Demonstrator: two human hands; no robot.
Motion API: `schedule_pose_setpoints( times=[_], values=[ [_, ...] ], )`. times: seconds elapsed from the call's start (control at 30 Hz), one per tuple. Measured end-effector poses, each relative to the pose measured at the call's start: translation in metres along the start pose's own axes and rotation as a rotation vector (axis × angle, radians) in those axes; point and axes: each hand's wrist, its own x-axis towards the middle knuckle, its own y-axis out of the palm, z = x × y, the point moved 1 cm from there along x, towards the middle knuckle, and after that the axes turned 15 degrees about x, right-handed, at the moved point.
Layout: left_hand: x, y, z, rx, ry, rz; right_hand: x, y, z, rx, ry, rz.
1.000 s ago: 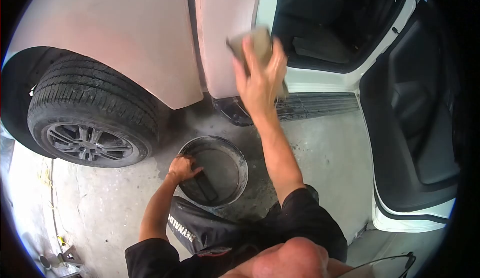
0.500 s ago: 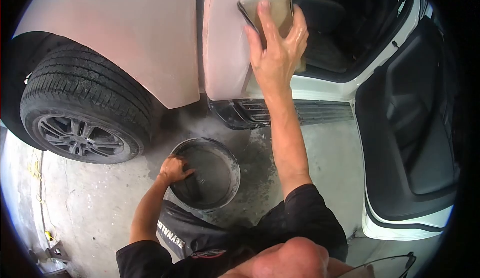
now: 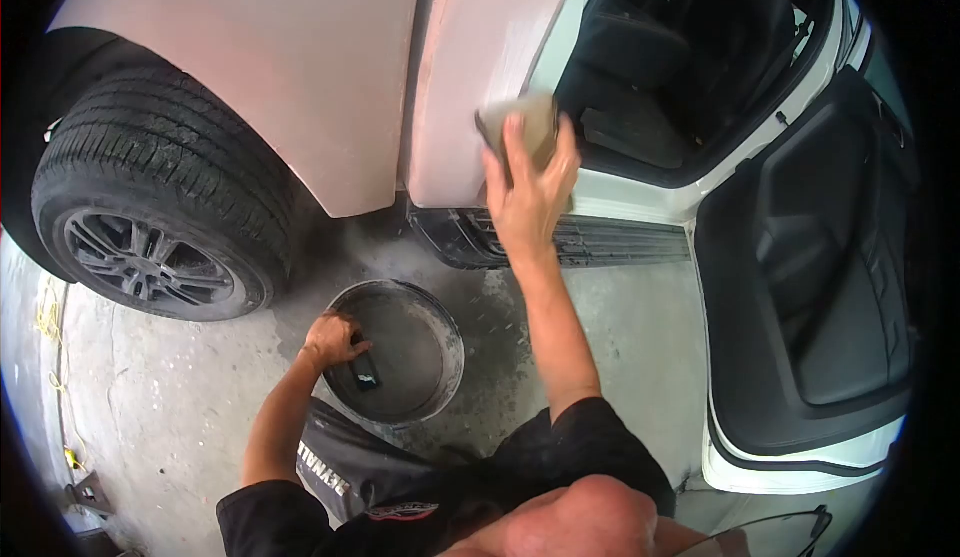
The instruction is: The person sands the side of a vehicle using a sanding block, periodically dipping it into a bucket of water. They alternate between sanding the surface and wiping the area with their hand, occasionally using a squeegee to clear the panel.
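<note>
In the head view my right hand (image 3: pixel 532 192) holds a folded tan-grey sheet of sandpaper (image 3: pixel 530 122), blurred by motion, against the pinkish door-frame panel (image 3: pixel 470 87). Thumb and fingers grip it from both sides; whether a block sits inside cannot be seen. My left hand (image 3: pixel 333 340) reaches over the near-left rim of a round dark bucket (image 3: pixel 455 342) that holds grey, cloudy liquid. Its curled fingers are on a dark oblong block (image 3: pixel 366 369) with a small pale mark, inside the bucket. The block's upper end is hidden by the fingers.
A wheel (image 3: pixel 160 207) stands left of the bucket, below the pinkish rear panel (image 3: pixel 290 77). A black running board (image 3: pixel 620 242) juts out below the door opening. The open door (image 3: pixel 810 277) reaches out on the right. A yellow cord (image 3: pixel 48 322) lies far left on the concrete floor.
My right hand has moved down along the panel with the sandpaper. In the bucket the dark block's pale mark now shows beside my left hand. The whole view has shifted slightly.
</note>
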Motion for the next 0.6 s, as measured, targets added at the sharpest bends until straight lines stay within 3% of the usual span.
schedule_pose_setpoints(
  times=[0.1,0.23,0.37,0.47,0.6],
  values=[
    [-0.003,-0.009,-0.003,-0.024,-0.010,0.048,0.019,-0.003,0.004,-0.083,-0.022,0.011],
    [0.002,-0.006,-0.002,-0.029,0.000,0.021,0.101,0.005,0.004,-0.082,-0.108,-0.146],
    [-0.002,-0.005,-0.004,0.022,-0.003,-0.038,0.000,0.006,0.010,-0.055,0.048,-0.022],
    [-0.002,-0.021,-0.007,0.008,-0.011,0.116,0.004,0.009,0.014,-0.048,0.063,-0.060],
    [0.002,-0.006,-0.003,-0.044,0.000,0.022,0.074,0.011,0.014,-0.064,-0.033,-0.131]
  ],
)
